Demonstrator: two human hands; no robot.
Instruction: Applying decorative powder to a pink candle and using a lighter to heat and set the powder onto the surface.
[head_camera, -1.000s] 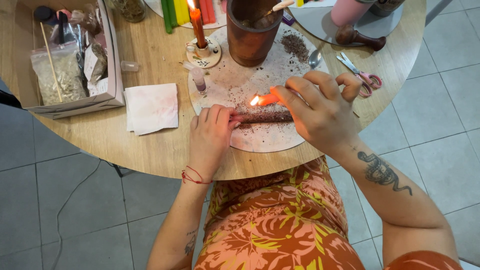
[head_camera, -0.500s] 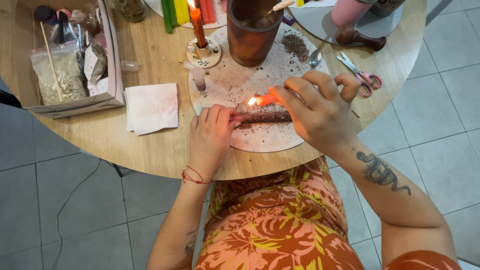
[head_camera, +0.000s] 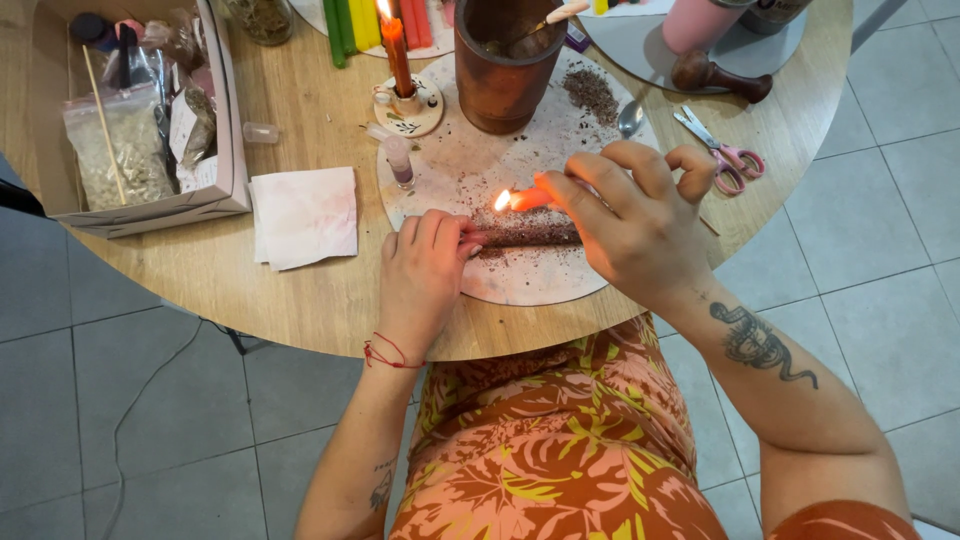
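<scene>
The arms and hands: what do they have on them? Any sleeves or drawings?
No sleeves show: both forearms are bare. The left hand has a thin red string bracelet at the wrist and a small tattoo further up. The right hand has a dark snake-like tattoo along its forearm.
</scene>
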